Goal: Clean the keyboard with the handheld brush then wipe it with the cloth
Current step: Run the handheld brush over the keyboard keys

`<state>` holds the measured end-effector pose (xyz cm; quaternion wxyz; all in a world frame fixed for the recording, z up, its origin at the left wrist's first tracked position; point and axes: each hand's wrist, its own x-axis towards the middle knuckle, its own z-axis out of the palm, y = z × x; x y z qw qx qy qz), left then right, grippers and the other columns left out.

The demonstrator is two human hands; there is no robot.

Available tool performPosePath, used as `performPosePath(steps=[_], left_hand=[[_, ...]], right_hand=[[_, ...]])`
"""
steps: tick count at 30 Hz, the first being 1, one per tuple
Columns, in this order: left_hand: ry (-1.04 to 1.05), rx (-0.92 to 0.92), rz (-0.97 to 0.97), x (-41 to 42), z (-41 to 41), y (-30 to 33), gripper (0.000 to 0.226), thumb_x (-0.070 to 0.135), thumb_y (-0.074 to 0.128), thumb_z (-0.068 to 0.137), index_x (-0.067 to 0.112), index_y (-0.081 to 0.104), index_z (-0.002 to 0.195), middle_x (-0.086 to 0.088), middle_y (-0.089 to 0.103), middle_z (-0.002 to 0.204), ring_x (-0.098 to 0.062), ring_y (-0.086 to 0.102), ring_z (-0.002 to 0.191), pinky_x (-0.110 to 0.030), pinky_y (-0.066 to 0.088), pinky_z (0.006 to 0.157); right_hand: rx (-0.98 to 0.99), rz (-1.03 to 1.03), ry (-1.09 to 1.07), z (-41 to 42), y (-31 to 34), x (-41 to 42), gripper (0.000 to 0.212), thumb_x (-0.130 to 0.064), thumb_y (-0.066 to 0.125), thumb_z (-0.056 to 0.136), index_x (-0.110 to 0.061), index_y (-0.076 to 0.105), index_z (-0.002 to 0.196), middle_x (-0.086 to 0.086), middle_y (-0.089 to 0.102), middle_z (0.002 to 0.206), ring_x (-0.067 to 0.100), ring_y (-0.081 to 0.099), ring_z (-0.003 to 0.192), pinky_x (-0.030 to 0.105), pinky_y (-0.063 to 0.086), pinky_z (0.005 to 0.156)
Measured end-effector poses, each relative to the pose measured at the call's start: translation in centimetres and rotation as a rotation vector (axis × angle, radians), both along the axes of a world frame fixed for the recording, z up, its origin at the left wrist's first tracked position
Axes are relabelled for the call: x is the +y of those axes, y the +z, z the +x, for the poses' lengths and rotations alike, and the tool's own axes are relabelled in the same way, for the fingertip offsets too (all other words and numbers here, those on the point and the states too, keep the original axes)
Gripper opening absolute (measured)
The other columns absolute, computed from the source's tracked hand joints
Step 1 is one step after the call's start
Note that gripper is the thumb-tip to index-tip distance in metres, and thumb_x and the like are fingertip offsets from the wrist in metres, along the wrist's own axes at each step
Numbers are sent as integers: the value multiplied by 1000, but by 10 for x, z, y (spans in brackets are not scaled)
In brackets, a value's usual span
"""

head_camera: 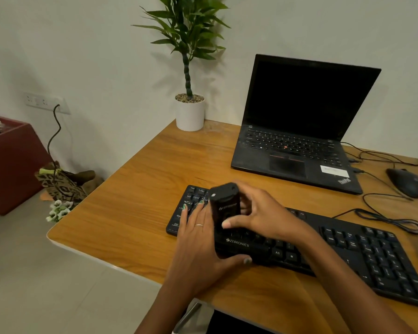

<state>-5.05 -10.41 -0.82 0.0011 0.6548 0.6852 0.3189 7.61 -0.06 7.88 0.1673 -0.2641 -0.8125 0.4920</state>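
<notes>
step: brushing | right hand (258,213) grips brush (225,208) upright, working end down on keyboard (362,251) left end | left hand (198,235) flat, fingers straight, steadies keyboard near desk (130,201) front-left corner

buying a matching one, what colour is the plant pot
White, plain; clearest in the head view: pot.

**A desk in a home or small office**

We see a wooden desk (135,189) against a plain wall, bearing an open ThinkPad laptop (299,131) (screen dark), a wired Zebronics keyboard (372,256), a mouse (405,182) and a potted plant (190,92).
</notes>
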Motion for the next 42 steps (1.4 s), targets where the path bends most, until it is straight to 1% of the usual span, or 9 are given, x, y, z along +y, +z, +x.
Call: performPosePath(steps=[10,15,20,26,29,32,35,39,42], left_hand=[[2,1,-8,0,-1,2,114,91,44,68,14,26,150,3,34,152,-11,18,144,-32,-12,118],[22,13,-31,-1,1,2,125,94,39,66,7,15,152,-2,27,155,-9,11,144,-29,-17,116],[23,7,-33,-1,0,3,125,95,37,66,7,16,152,-2,29,154,-7,10,142,-28,-17,116],[31,17,-56,0,-1,3,124,94,37,66,9,15,153,-1,28,155,-11,13,145,-29,-16,116],[28,17,-51,-1,0,4,127,96,35,65,8,11,153,-2,24,156,-8,7,143,-27,-19,115],[36,20,-58,-3,0,4,128,97,34,64,9,8,154,-1,22,157,-6,4,142,-26,-20,114],[40,21,-65,-3,0,5,128,97,34,64,10,7,154,-1,21,157,-5,3,142,-26,-22,113],[33,28,-68,-3,0,5,131,99,28,60,13,-2,154,4,12,159,-3,-5,142,-26,-24,111],[40,22,-74,-1,0,5,130,98,32,62,11,4,154,5,15,157,-4,-1,142,-26,-22,113]], right_hand=[[7,-42,-4,3,-4,4,57,-2,75,74,-31,50,116,-13,63,110,1,62,105,16,52,78],[50,-11,-109,8,-3,18,61,-5,77,73,-29,49,121,-8,60,123,11,57,116,27,51,93],[70,-14,-111,8,0,24,59,-2,77,73,-36,49,113,-12,62,115,-2,61,103,21,52,88],[36,-80,-32,9,-10,17,58,-1,76,73,-30,51,116,-5,65,114,11,65,105,26,55,81],[90,-70,-179,17,-8,32,62,-6,77,72,-26,48,123,-6,59,124,14,62,111,28,54,87],[59,29,-205,14,-7,33,61,-8,77,74,-24,48,125,-12,56,125,6,56,112,17,49,88],[100,97,-271,14,-6,29,57,-6,76,76,-25,46,120,-19,55,111,-4,54,97,6,47,72],[250,124,-513,22,-7,29,79,-3,76,74,-31,29,131,-20,47,101,1,57,85,17,51,63],[298,246,-658,24,-9,29,89,-7,77,75,-32,21,139,-23,44,98,-6,54,80,8,46,59]])
